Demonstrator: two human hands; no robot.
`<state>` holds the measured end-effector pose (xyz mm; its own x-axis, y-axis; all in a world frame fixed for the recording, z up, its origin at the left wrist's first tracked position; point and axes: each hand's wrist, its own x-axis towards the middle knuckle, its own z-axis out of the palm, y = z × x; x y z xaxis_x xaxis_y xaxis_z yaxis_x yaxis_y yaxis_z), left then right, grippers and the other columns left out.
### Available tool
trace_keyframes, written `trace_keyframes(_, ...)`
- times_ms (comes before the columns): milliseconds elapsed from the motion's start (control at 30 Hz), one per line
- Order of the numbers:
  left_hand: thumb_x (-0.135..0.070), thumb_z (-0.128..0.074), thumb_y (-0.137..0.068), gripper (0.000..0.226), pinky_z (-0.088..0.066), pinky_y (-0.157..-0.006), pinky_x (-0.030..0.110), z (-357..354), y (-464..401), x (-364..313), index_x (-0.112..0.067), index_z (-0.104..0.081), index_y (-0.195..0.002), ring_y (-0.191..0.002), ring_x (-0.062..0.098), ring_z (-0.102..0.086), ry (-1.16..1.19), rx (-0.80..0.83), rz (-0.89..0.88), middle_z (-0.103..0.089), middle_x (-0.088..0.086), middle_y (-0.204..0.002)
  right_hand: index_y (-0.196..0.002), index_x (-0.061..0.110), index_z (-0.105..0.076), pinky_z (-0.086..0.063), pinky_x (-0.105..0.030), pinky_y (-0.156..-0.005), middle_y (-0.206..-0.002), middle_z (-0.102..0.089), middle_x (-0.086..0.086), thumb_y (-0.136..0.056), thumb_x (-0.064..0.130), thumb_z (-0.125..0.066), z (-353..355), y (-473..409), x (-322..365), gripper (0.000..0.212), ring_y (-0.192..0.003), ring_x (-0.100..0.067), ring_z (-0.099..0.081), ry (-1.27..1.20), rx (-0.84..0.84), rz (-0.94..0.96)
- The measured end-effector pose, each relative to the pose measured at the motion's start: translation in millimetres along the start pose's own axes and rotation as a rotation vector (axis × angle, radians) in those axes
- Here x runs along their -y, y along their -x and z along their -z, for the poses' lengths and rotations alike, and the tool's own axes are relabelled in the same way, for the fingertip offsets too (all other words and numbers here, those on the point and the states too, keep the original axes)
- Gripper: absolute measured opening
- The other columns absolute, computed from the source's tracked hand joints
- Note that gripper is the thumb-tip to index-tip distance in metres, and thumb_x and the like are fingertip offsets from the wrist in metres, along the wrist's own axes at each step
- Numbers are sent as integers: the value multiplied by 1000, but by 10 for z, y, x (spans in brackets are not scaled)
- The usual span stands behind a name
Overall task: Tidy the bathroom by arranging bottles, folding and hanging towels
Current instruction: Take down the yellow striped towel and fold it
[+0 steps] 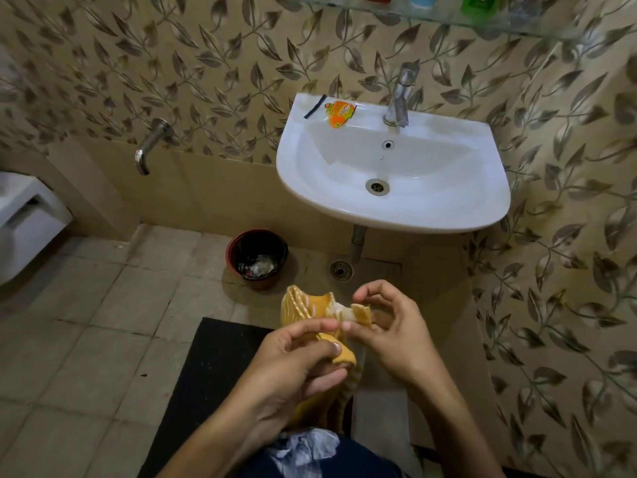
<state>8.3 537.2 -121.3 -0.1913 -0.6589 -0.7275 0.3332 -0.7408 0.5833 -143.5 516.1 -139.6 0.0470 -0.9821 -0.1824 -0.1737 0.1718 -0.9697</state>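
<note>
A yellow towel with white stripes [305,307] is bunched in front of me, below the sink. My left hand [293,367] grips its lower part, thumb pressed on the cloth. My right hand [389,326] pinches an upper corner of the same towel between thumb and fingertips. The towel's lower end hangs down behind my left hand and is partly hidden. Several bottles [477,3] stand on a glass shelf [448,19] at the top edge, cut off by the frame.
A white sink [482,201] with a chrome tap [400,98] holds an orange sachet [339,113] on its rim. A dark red bin [256,257] stands on the tiled floor beside a floor drain [341,270]. A black mat [213,374] lies underfoot; a toilet [24,219] at left.
</note>
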Motion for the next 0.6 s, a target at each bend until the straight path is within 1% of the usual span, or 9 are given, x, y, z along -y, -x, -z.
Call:
trace_keyframes(67, 6, -66, -73, 23, -58, -51, 27, -2, -9, -6, -5, -70, -93, -67, 24, -71, 78, 14, 53, -73, 19, -81, -76, 17, -62, -54, -17, -60, -78, -69, 3, -64, -4, -82, -45, 27, 23, 32, -68, -2, -68, -53, -49, 8)
trace_keyframes(133, 5, -68, -64, 22, -56, -47, 26, 6, -21, -6, -3, -72, -85, -68, 26, -72, 172, 15, 85, -73, 21, -83, -72, 17, -65, -56, -20, -62, -75, -73, -1, -55, 11, -88, -69, 55, 43, 30, -71, -9, -71, -86, -83, 3)
trace_keyframes(200, 2, -68, -62, 17, -55, -46, 26, 14, -32, -9, -3, -75, -77, -70, 26, -72, 233, 16, 92, -73, 21, -85, -71, 18, -69, -57, -20, -65, -77, -75, -2, -47, 28, -86, -81, 86, 55, 31, -74, -13, -72, -114, -112, 12)
trace_keyframes(233, 1, -68, -64, 16, -55, -47, 27, 22, -40, -10, -3, -75, -77, -71, 26, -72, 248, 9, 89, -73, 20, -86, -71, 18, -71, -56, -20, -65, -78, -75, -2, -48, 29, -84, -86, 98, 56, 28, -75, -13, -72, -138, -115, 21)
trace_keyframes(367, -3, -65, -78, 11, -55, -46, 26, 49, -65, -18, 0, -70, -88, -72, 26, -72, 315, -42, 89, -73, 21, -85, -80, 17, -77, -55, -18, -69, -84, -77, -2, -63, 20, -76, -137, 180, 48, 17, -82, -14, -73, -218, -21, 88)
trace_keyframes(400, -4, -66, -78, 12, -55, -46, 26, 53, -60, -19, 0, -69, -89, -72, 26, -72, 326, -46, 93, -73, 21, -85, -83, 18, -77, -55, -17, -71, -86, -77, -1, -67, 18, -75, -149, 205, 41, 16, -84, -14, -73, -219, -6, 112)
trace_keyframes(467, -6, -70, -70, 24, -55, -46, 28, 60, -43, -13, 0, -68, -92, -73, 26, -72, 345, -35, 109, -73, 22, -88, -88, 20, -77, -55, -17, -74, -89, -77, 1, -73, 10, -72, -154, 259, 16, 18, -88, -13, -73, -213, 19, 154)
trace_keyframes(533, -13, -74, -63, 33, -56, -47, 29, 65, -21, -13, -2, -69, -93, -74, 27, -72, 350, -19, 127, -73, 19, -88, -93, 22, -77, -54, -16, -77, -94, -77, 4, -79, 2, -69, -141, 316, -14, 26, -92, -12, -72, -167, 45, 186)
trace_keyframes(600, -14, -76, -59, 33, -57, -47, 29, 59, -4, -18, -2, -70, -90, -72, 26, -72, 331, 5, 142, -74, 19, -84, -98, 25, -75, -53, -16, -81, -97, -76, 7, -83, -3, -64, -112, 372, -46, 33, -95, -10, -71, -118, 67, 215)
